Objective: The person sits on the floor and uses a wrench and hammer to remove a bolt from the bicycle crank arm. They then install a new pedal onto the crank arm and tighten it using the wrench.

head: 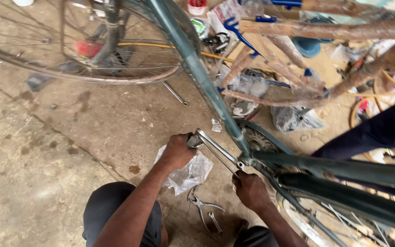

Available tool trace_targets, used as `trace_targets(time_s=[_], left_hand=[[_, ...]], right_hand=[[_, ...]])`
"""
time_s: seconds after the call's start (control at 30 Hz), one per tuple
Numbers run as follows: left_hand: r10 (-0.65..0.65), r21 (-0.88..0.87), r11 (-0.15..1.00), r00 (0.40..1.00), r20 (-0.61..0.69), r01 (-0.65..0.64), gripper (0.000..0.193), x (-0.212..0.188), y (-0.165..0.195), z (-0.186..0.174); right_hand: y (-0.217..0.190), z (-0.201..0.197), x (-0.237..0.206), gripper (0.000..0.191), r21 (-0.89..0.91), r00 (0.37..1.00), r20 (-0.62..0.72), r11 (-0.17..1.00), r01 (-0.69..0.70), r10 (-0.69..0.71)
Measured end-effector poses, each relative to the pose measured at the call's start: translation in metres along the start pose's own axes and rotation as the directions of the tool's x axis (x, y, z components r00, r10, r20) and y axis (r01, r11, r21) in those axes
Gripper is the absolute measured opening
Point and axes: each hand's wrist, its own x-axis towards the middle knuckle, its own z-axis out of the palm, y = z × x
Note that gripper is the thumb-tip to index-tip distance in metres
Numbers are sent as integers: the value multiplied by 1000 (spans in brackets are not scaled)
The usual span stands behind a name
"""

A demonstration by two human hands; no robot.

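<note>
A dark green bicycle frame (193, 59) slants across the view, with its bottom bracket (248, 160) near the middle. My left hand (177, 151) is closed around the end of a long metal wrench (216, 146) that runs to the bottom bracket. My right hand (251, 190) is closed just below the bracket, gripping something on the frame; what it holds is hidden by the fingers. The chainring (259, 141) shows behind the down tube.
Pliers (200, 206) and a small spanner (215, 222) lie on the concrete by my knees, next to a clear plastic bag (190, 176). A spoked wheel (92, 68) stands at the upper left. Wrapped bicycle frames (298, 55) and clutter fill the upper right. Another person's dark trouser leg (376, 132) is at the right.
</note>
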Motion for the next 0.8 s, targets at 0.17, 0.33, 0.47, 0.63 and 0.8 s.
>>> trace_targets(time_s=[0.17, 0.33, 0.47, 0.63, 0.8], left_hand=[[40, 81, 996, 998, -38, -37, 26, 0, 6, -2], [-20, 24, 999, 999, -37, 21, 31, -3, 2, -1], [5, 154, 988, 999, -35, 0, 36, 1, -3, 3], [52, -26, 998, 999, 7, -51, 45, 7, -19, 5], [-27, -5, 1000, 999, 35, 27, 37, 9, -25, 6]], right_hand=[[17, 13, 1, 19, 68, 999, -36, 997, -34, 37], [33, 93, 40, 22, 222, 992, -121, 975, 7, 21], [-4, 174, 128, 30, 653, 969, 11, 732, -193, 245], [-1, 171, 163, 29, 475, 994, -67, 873, 111, -90], [47, 173, 115, 25, 623, 990, -65, 770, 137, -124]])
